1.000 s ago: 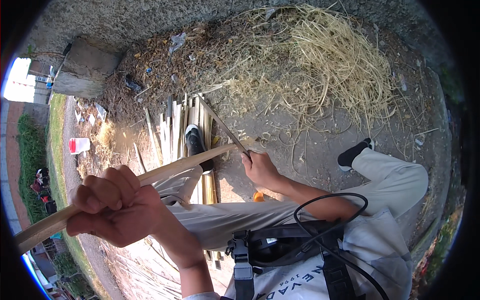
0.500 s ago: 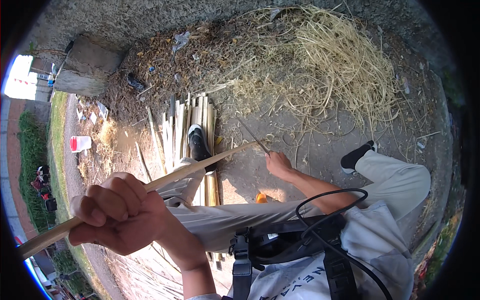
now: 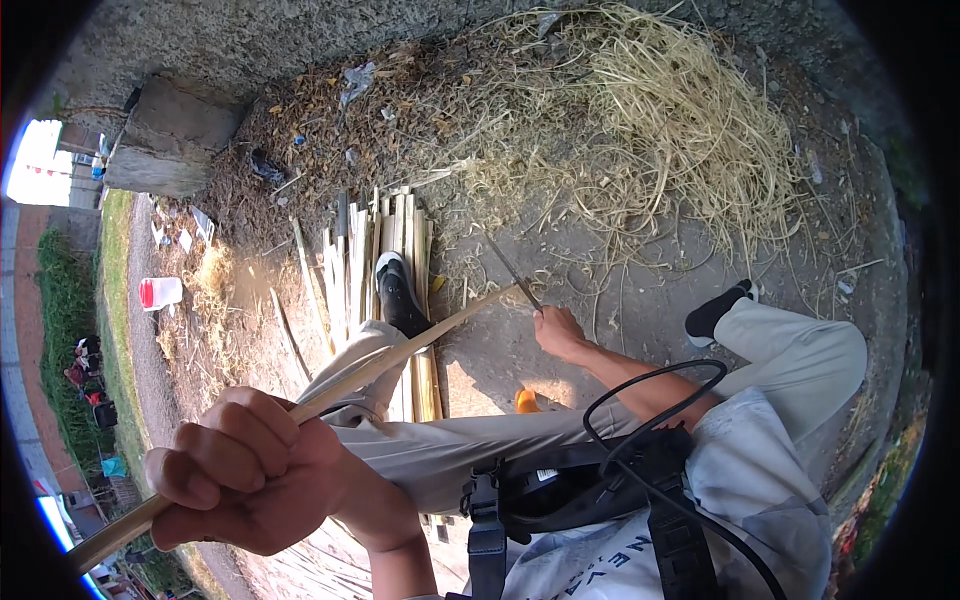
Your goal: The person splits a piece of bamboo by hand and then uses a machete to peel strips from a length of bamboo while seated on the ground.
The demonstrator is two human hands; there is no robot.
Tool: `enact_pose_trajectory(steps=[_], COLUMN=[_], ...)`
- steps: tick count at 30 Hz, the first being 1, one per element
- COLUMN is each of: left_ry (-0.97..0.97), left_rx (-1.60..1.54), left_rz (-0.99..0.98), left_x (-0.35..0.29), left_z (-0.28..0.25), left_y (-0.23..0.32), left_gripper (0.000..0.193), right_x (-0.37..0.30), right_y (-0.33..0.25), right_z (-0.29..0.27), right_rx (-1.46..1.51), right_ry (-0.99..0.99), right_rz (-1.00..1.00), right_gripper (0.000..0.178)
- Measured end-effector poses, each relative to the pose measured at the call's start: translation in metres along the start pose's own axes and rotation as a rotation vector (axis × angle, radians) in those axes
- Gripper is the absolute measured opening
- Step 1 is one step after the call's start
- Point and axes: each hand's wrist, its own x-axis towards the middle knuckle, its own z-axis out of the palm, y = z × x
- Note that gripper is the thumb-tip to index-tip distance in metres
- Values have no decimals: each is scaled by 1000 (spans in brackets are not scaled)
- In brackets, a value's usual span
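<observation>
My left hand (image 3: 245, 470), close at the lower left, is closed round a long pale wooden strip (image 3: 395, 357) that looks like split bamboo. The strip slants up to the right across my knee. Its far end meets the blade of a knife (image 3: 507, 266). My right hand (image 3: 562, 333) grips that knife, hiding most of its handle, and the long thin blade points up and left. Under my left shoe (image 3: 399, 295) lies a bundle of similar strips (image 3: 345, 270). The strip's near end runs toward the picture's lower left rim.
A heap of curly shavings (image 3: 700, 140) lies at the far right before a rough wall (image 3: 420, 30). A concrete block (image 3: 175, 130) stands far left, near a red and white container (image 3: 160, 292). An orange object (image 3: 526, 400) rests between my legs. A black cable (image 3: 655, 370) loops by my right arm.
My left hand has moved down and slightly right, lowering the near part of the strip. The knife and my right hand have shifted only slightly.
</observation>
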Motion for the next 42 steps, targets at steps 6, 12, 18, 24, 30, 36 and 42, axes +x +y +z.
enact_pose_trajectory(steps=[6,12,18,24,30,36,42], left_ry=[-16,86,121,204,26,83,222], left_rx=[55,65,140,147,70,109,278], left_rz=[-16,11,32,31,-13,-17,-8], left_x=[4,1,-1,0,1,5,2], left_z=[-19,-32,-19,-32,-12,-32,-29], left_y=[7,13,11,15,9,12,19], left_gripper=[44,45,46,45,43,42,40], right_x=[-24,2,-17,15,7,-1,-16], right_y=[-49,-10,-39,-4,14,-23,-60], right_z=[-4,-6,-2,12,-2,-1,-12], right_rx=[159,-95,51,-89,-64,80,220], right_ry=[113,-66,-16,-84,-195,8,66], right_rz=[-229,-38,-124,-48,143,-167,-432], right_gripper=[33,32,34,34,38,40,44])
